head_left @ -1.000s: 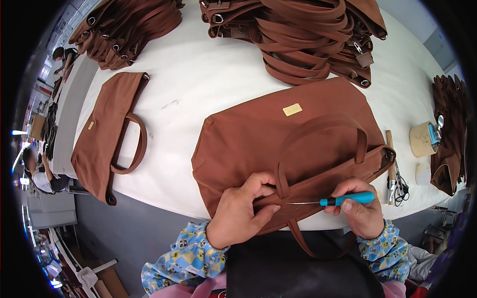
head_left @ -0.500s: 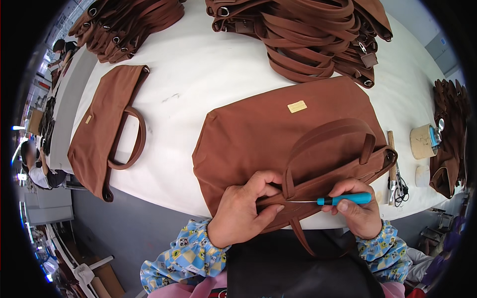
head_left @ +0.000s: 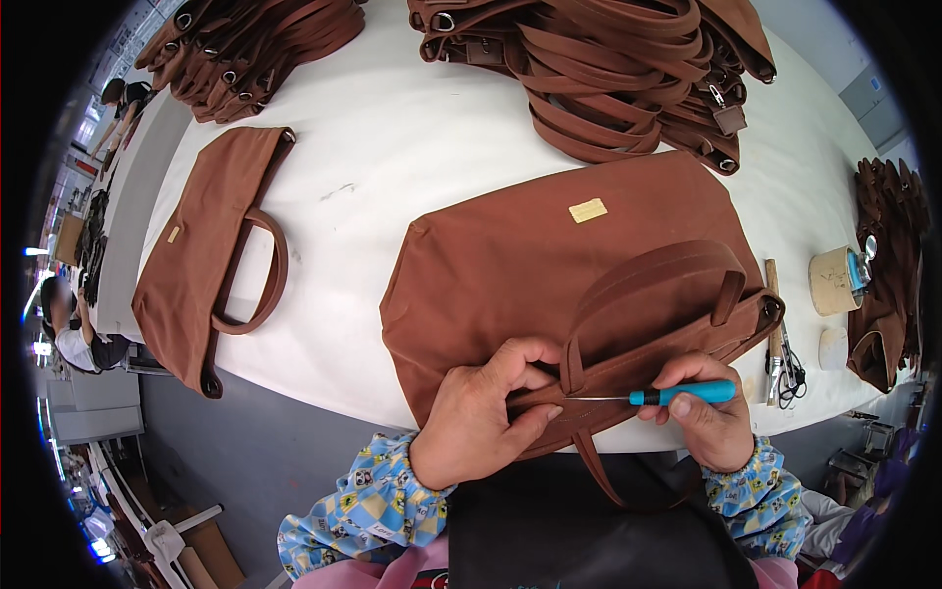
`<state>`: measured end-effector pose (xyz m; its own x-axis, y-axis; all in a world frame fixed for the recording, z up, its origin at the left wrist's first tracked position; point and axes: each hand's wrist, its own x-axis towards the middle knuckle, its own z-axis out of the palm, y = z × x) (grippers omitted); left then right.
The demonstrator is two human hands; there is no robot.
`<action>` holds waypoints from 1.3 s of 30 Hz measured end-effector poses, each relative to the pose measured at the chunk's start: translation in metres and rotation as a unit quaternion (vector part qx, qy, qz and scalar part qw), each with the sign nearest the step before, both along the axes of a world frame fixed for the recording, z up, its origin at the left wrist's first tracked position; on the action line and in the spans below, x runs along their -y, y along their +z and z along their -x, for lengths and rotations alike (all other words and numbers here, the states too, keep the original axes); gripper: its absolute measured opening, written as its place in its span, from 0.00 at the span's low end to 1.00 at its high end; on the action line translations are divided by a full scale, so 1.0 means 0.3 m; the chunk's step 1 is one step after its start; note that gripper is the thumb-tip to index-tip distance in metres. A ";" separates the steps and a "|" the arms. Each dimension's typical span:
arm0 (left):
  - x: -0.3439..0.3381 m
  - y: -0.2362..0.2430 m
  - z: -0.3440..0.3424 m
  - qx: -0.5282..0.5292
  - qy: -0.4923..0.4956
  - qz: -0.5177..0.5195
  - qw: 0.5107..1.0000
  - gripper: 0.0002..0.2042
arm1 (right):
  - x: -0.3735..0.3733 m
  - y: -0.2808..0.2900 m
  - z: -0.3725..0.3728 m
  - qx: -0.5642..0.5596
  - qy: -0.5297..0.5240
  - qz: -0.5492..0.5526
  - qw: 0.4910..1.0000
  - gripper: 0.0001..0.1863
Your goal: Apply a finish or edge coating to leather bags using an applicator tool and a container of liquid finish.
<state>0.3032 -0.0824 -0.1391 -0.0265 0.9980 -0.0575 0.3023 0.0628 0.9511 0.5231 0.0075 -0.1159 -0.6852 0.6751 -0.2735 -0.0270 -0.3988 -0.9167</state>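
Note:
A large brown handbag (head_left: pixel 491 265) lies at the table's near edge, its top edge toward me and a gold label plate on its side. My left hand (head_left: pixel 486 417) is closed on the bag's top edge, thumb and fingers pinching it beside the base of a handle (head_left: pixel 657 260). In my right hand (head_left: pixel 708 417) is an awl (head_left: pixel 677 395) with a turquoise handle and a thin metal shaft. The shaft points left along the top edge, its tip close to my left thumb; whether it enters the material cannot be made out. A second handle hangs down toward my lap.
Another brown bag (head_left: pixel 211 245) lies at the left. Piles of brown bags (head_left: pixel 608 79) stand at the back. To the right are a brush (head_left: pixel 772 324), scissors (head_left: pixel 791 381), a tan round container (head_left: pixel 834 282) holding tools, and more brown pieces (head_left: pixel 886 265). Two people sit far left.
The awl and my right fingers have shifted very slightly to the right. My left hand keeps its pinch on the bag's edge.

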 end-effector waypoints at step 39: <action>-0.028 0.021 -0.049 -0.148 0.030 -0.003 0.989 0.13 | -0.034 -0.057 -0.396 -0.181 -0.352 -0.080 0.915 0.10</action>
